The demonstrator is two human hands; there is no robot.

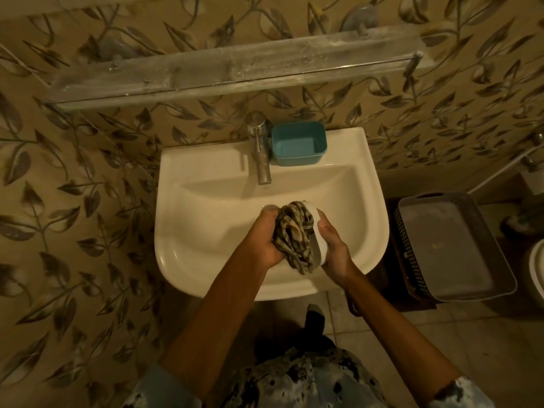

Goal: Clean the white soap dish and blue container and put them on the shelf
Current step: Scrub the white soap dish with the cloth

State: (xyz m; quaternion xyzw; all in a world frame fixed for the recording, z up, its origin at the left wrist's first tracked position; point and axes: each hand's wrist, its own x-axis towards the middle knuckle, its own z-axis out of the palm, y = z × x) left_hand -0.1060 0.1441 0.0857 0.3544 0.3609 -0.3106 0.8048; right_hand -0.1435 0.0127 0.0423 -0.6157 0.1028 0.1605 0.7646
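1. Directly over the basin of the white sink, two bare hands are seen close together, with the forearms reaching in from the bottom of the view.
2. The white soap dish is held in the right hand; the fingers are wrapped around its outer side, so this hand is clamped on the dish.
3. The dish is tilted on its edge, and its open side is turned toward the left hand.
4. A patterned cloth, crumpled into a bundle, is gripped by the left hand, whose fingers are closed tightly on it.
5. The cloth is pressed against the inside of the soap dish, and one end of it hangs down below the hands.
6. The blue container is placed upright on the back ledge of the sink, just beside the metal tap, on its right side; it looks empty inside.
7. The shelf is fixed to the wall above the sink; its surface appears dusty and whitish, and nothing is seen standing on it.
8. The wall is covered with tiles that carry a leaf pattern.
9. A grey plastic basket is seen on the floor to the right of the sink, well apart from the hands.
10. Short sleeves of a patterned shirt are visible at the bottom edge.
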